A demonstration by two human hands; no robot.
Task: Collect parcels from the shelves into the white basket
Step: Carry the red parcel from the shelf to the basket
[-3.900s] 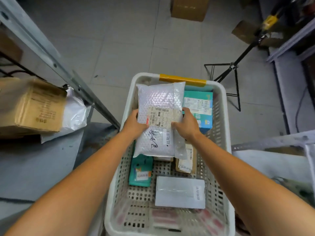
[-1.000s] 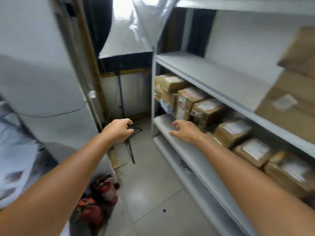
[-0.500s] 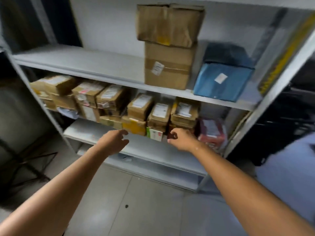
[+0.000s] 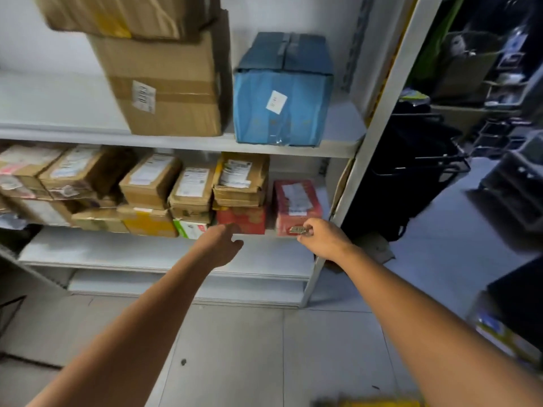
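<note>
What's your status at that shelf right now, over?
Left hand open, empty, by the shelf. Right hand at front edge of red parcel, grip unclear. Nothing in the way. White basket out of view.

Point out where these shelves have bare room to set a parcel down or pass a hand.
Free: the upper shelf left of the large cardboard box, and the front strip of the middle shelf before the parcel row. Open headroom above the red parcel. Crowded: the stacked parcel row behind, packed tight.
</note>
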